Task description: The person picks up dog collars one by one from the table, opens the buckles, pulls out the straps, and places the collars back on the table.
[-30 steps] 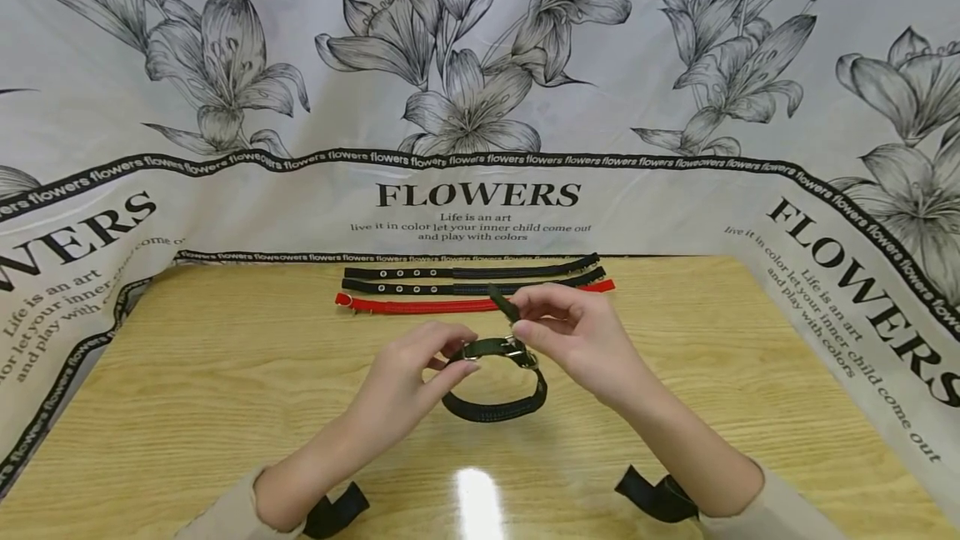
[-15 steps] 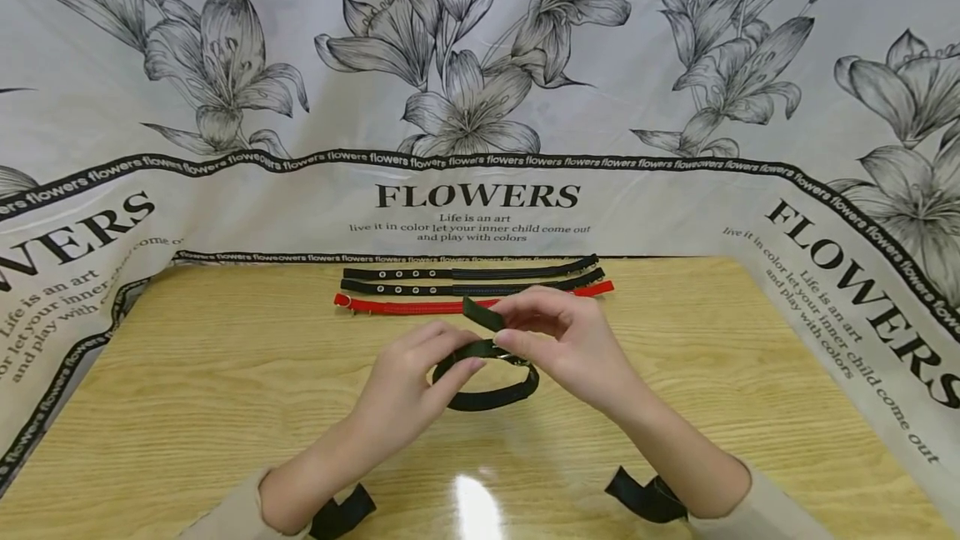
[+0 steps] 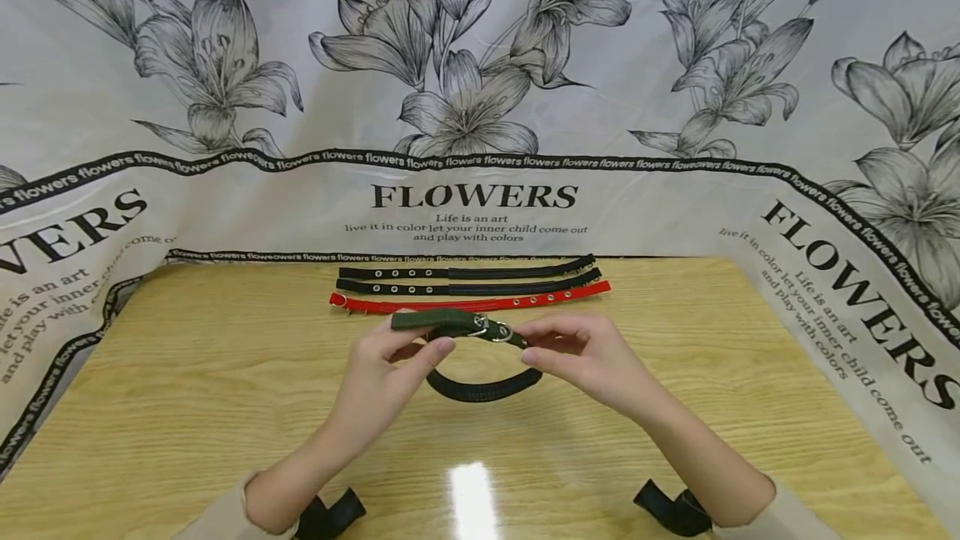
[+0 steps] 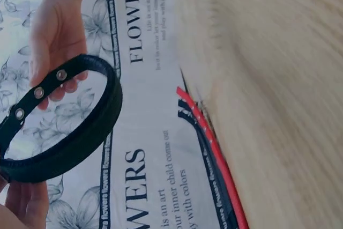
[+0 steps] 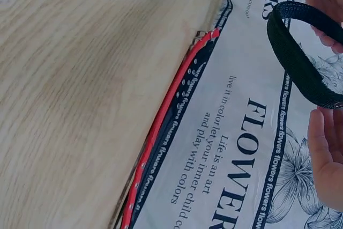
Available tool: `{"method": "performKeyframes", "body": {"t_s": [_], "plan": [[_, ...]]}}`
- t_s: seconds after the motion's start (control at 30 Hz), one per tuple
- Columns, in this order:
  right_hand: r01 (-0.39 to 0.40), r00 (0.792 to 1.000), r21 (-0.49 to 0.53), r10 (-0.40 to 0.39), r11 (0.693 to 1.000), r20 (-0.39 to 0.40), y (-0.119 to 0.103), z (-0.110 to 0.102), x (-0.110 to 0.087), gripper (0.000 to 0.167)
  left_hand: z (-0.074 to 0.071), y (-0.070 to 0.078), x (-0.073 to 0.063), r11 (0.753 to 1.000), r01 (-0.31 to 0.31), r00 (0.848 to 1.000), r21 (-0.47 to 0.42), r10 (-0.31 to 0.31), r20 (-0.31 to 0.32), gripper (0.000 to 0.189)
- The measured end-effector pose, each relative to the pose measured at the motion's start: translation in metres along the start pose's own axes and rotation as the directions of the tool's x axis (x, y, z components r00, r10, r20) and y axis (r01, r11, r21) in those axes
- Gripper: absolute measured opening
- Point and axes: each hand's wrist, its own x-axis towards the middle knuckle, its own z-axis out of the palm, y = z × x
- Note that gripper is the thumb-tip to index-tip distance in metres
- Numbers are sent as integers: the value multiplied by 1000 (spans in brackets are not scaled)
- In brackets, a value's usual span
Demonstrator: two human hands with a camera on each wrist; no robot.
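Note:
A dark green collar (image 3: 483, 393) is buckled into a loop and held up over the table. Its metal buckle and D-ring show along the upper side in the head view, and the free strap end (image 3: 412, 321) lies leftward over the left fingers. My left hand (image 3: 378, 377) pinches the loop between thumb and fingers, left of the buckle. Beside the D-ring, my right hand (image 3: 588, 357) pinches the collar's right end. In the left wrist view several eyelets show on the collar (image 4: 86, 154). The right wrist view shows the loop's padded side (image 5: 292, 57).
Behind the hands lie a red collar (image 3: 442, 305) and two black collars (image 3: 487, 273), stretched out side by side on the wooden table (image 3: 225, 407). A floral printed cloth (image 3: 480, 123) rises behind and at both sides. Black straps (image 3: 333, 515) hang near both wrists.
The strap end has swung left through the buckle and now lies over the left fingers. My right hand has let go of it and moved right to the D-ring end.

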Motion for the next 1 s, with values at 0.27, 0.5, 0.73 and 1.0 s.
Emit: {"method": "performKeyframes", "body": {"t_s": [0.27, 0.5, 0.73, 1.0], "plan": [[-35, 999, 60, 37, 998, -29, 2, 6, 1, 24, 3, -2, 3, 916, 327, 940, -233, -341, -20, 23], [-72, 996, 69, 75, 995, -44, 3, 10, 3, 24, 3, -5, 5, 827, 449, 884, -339, -467, 31, 25], [-81, 996, 78, 84, 994, -41, 2, 12, 4, 25, 5, -6, 6, 832, 446, 889, -328, -455, 53, 24], [-86, 996, 75, 88, 994, -28, 4, 13, 5, 22, 7, -10, 3, 835, 447, 891, -321, -447, 77, 23]]}}
